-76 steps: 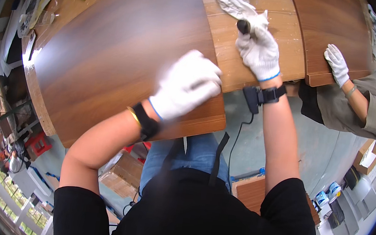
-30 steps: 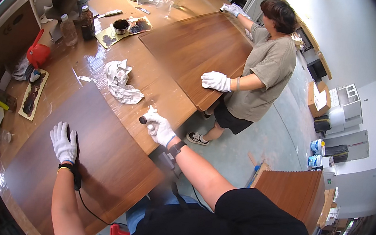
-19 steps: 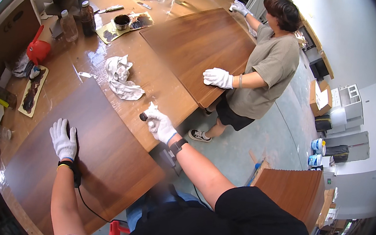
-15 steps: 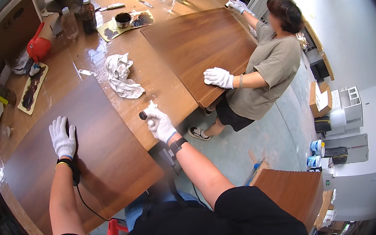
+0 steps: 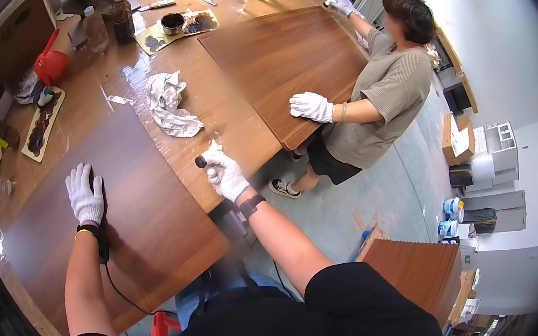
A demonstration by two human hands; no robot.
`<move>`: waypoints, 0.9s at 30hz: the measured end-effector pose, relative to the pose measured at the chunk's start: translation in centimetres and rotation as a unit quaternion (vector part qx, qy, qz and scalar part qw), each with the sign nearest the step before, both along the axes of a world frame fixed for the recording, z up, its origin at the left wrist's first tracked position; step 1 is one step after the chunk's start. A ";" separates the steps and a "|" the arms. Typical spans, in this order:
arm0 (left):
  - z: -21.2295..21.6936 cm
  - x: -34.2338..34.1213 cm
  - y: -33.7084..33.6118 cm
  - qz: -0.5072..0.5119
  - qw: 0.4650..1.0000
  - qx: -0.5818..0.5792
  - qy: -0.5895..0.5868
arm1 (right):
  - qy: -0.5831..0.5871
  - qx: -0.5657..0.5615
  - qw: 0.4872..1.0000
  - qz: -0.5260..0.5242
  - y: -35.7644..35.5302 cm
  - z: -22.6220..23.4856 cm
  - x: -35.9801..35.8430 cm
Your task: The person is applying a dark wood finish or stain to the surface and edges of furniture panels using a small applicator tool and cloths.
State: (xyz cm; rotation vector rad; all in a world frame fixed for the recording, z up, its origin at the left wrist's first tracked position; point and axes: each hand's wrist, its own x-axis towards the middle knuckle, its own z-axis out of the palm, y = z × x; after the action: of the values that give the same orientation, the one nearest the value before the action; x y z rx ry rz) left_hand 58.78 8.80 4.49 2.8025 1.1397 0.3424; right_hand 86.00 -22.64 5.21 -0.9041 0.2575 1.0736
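My left hand (image 5: pixel 86 194), in a white knit glove, lies flat with fingers stretched out on a brown wood-grain panel (image 5: pixel 144 200). My right hand (image 5: pixel 226 175), also gloved, is closed around a small object with a dark round end (image 5: pixel 200 161); its kind is mostly hidden by the fingers. That hand is over the panel's right side, by the table edge. A crumpled white cloth (image 5: pixel 172 110) lies just beyond it on the wooden table (image 5: pixel 116 72).
Across the table a co-worker rests a gloved hand (image 5: pixel 312 107) on another brown panel (image 5: pixel 289 56). An open tin of dark stain (image 5: pixel 172 22), bottles (image 5: pixel 123 19) and a red round container (image 5: pixel 50 66) stand at the far left. Behind my right arm is a stack of brown panels (image 5: pixel 408 269).
The whole view has shifted slightly up and to the left. Both my hands keep their place against the panel, and the co-worker's hands look nearly unchanged.
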 end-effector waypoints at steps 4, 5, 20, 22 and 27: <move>0.1 0.0 0.0 0.005 1.000 -0.002 0.005 | -0.003 0.007 1.000 -0.002 0.1 0.4 -0.1; 0.1 0.0 0.0 0.004 1.000 -0.002 0.005 | -0.003 0.003 1.000 -0.003 0.0 0.5 -0.1; 0.1 0.1 0.1 0.007 1.000 -0.009 0.013 | 0.013 0.065 0.997 -0.035 -0.5 -0.5 -0.4; 0.0 0.0 0.2 -0.001 1.000 -0.004 0.008 | 0.030 0.087 0.995 -0.037 -0.9 -0.9 -0.3; -0.2 -0.1 0.3 -0.003 1.000 0.002 0.009 | 0.060 0.167 0.984 -0.016 -2.0 -2.2 0.5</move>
State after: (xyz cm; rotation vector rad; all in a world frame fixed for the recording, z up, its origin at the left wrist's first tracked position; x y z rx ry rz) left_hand 58.71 9.06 4.25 2.8179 1.1343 0.3191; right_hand 86.49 -24.63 3.05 -0.5336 0.1837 1.1031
